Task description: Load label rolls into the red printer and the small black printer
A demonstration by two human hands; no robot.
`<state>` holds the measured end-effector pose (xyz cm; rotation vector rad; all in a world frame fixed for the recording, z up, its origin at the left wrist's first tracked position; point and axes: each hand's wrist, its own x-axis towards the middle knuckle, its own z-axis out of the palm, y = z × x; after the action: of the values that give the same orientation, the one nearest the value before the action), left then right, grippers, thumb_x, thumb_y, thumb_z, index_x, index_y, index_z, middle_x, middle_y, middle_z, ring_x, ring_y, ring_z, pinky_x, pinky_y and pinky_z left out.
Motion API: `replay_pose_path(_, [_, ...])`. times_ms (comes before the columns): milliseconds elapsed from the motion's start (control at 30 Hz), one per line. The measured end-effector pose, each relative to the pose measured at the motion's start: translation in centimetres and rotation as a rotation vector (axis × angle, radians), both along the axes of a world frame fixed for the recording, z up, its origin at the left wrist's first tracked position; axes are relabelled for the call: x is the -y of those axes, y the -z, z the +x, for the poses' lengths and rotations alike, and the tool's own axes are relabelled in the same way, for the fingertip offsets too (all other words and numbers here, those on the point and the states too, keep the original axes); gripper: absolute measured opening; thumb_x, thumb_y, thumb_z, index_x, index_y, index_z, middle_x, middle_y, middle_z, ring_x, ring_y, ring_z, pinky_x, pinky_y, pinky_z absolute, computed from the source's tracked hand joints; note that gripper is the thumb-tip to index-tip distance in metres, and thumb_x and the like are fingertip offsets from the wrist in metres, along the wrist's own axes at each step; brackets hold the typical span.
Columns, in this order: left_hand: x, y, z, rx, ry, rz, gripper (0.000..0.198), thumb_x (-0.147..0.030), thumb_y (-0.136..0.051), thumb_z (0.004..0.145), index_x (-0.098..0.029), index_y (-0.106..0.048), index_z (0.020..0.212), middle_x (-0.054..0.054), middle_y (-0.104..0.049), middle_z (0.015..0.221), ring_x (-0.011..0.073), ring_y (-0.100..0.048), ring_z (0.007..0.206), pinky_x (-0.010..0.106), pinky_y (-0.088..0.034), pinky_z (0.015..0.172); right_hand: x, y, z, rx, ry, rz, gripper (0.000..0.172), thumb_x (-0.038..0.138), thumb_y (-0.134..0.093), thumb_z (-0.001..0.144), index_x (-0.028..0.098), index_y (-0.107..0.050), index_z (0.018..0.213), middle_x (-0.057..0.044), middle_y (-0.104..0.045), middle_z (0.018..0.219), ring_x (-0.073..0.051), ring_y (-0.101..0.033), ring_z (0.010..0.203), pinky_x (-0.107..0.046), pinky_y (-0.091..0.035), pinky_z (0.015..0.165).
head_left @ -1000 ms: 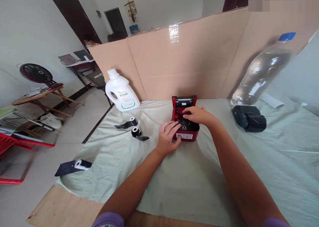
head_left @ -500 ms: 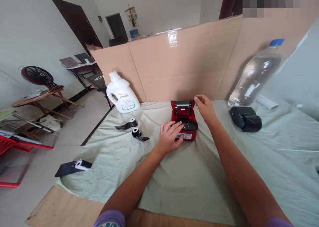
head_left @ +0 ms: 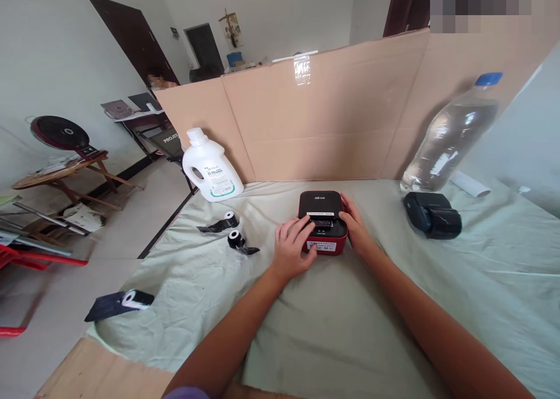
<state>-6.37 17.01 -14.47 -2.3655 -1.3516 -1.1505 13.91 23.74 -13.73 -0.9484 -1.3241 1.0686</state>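
A small red and black label printer (head_left: 322, 203) sits on the green cloth with its lid down flat. My left hand (head_left: 294, 248) holds its front left corner, fingers spread over the top and thumb against the labelled front face. Around the right side curls my right hand (head_left: 356, 227), thumb near the lid's edge and some fingers behind, partly hidden. A dark strip shows across the slot at the lid's front. To the left lie a black roll (head_left: 235, 238) with a loose tail and another such roll (head_left: 230, 218) behind it.
A white jug (head_left: 212, 168) stands at the back left, before the cardboard screen (head_left: 315, 136). At right are a large clear bottle (head_left: 450, 139), a black device (head_left: 432, 215) and a white tube (head_left: 470, 184). Another dark roll (head_left: 137, 299) lies near the cloth's left edge.
The printer's raised lid has come down and now lies closed. My right hand has moved down from the lid's corner to the printer's right side. My left hand stays on the front left.
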Motion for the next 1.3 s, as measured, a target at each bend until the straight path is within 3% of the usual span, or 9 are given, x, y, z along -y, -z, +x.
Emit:
replay_pose_path(133, [-0.5, -0.5, -0.4, 0.056, -0.010, -0.115, 0.069, -0.040, -0.061, 0.082, -0.018, -0.043, 0.146, 0.013, -0.055, 0.144, 0.0316, -0.050, 0.127, 0.047, -0.037, 0.106, 0.0, 0.6, -0.1, -0.060, -0.043, -0.018, 0.064, 0.045, -0.049, 0.086, 0.028, -0.041, 0.148, -0.002, -0.044, 0.156, -0.022, -0.042, 0.142, -0.041, -0.038, 0.116])
replay_pose_path(267, [-0.6, -0.9, -0.5, 0.095, 0.001, -0.178, 0.067, -0.038, -0.059, 0.084, -0.018, -0.041, 0.144, 0.014, -0.058, 0.139, 0.0290, -0.058, 0.118, 0.043, -0.042, 0.098, -0.1, 0.8, 0.0, -0.120, -0.102, -0.029, 0.067, 0.041, -0.049, 0.084, 0.025, -0.041, 0.148, -0.002, -0.044, 0.155, -0.023, -0.042, 0.143, -0.041, -0.036, 0.117])
replay_pose_path(433, [-0.6, -0.8, -0.3, 0.118, 0.012, -0.172, 0.062, -0.038, -0.058, 0.083, -0.018, -0.044, 0.140, 0.015, -0.059, 0.137, 0.0293, -0.056, 0.125, 0.043, -0.044, 0.097, -0.6, 0.9, 0.0, -0.158, -0.098, -0.068, 0.072, 0.034, -0.053, 0.075, 0.023, -0.044, 0.146, -0.005, -0.050, 0.151, -0.027, -0.048, 0.138, -0.044, -0.038, 0.115])
replay_pose_path(733, [-1.3, 0.6, -0.5, 0.120, 0.098, -0.128, 0.066, -0.038, -0.056, 0.086, -0.018, -0.038, 0.146, 0.018, -0.041, 0.155, 0.0312, -0.050, 0.133, 0.047, -0.044, 0.104, -0.1, 1.3, 0.0, -0.116, -0.075, -0.066, 0.068, 0.059, -0.047, 0.088, 0.028, -0.042, 0.148, -0.003, -0.048, 0.153, -0.023, -0.045, 0.141, -0.042, -0.039, 0.115])
replay_pose_path(933, [-1.1, 0.2, -0.7, 0.149, 0.129, -0.120, 0.068, -0.034, -0.054, 0.088, -0.018, -0.031, 0.150, 0.016, -0.051, 0.147, 0.0283, -0.052, 0.131, 0.044, -0.042, 0.107, -0.5, 1.1, 0.1, -0.126, -0.075, -0.089, 0.068, 0.043, -0.051, 0.080, 0.026, -0.042, 0.146, -0.005, -0.048, 0.152, -0.025, -0.049, 0.137, -0.043, -0.042, 0.113])
replay_pose_path(1133, [-1.3, -0.2, -0.7, 0.204, 0.096, -0.140, 0.063, -0.032, -0.054, 0.087, -0.018, -0.036, 0.145, 0.014, -0.059, 0.138, 0.0273, -0.057, 0.125, 0.041, -0.044, 0.104, -0.9, 1.0, 0.0, -0.056, -0.031, -0.084, 0.070, 0.035, -0.046, 0.073, 0.023, -0.044, 0.142, -0.008, -0.052, 0.148, -0.027, -0.053, 0.132, -0.043, -0.046, 0.106])
replay_pose_path(1300, [-1.5, -0.4, -0.5, 0.222, 0.093, -0.130, 0.057, -0.032, -0.053, 0.085, -0.018, -0.042, 0.140, 0.014, -0.062, 0.133, 0.0271, -0.060, 0.119, 0.039, -0.046, 0.096, -1.3, 1.3, 0.4, -0.125, -0.068, -0.080, 0.067, 0.029, -0.050, 0.070, 0.023, -0.049, 0.137, -0.007, -0.056, 0.144, -0.027, -0.055, 0.128, -0.043, -0.046, 0.106])
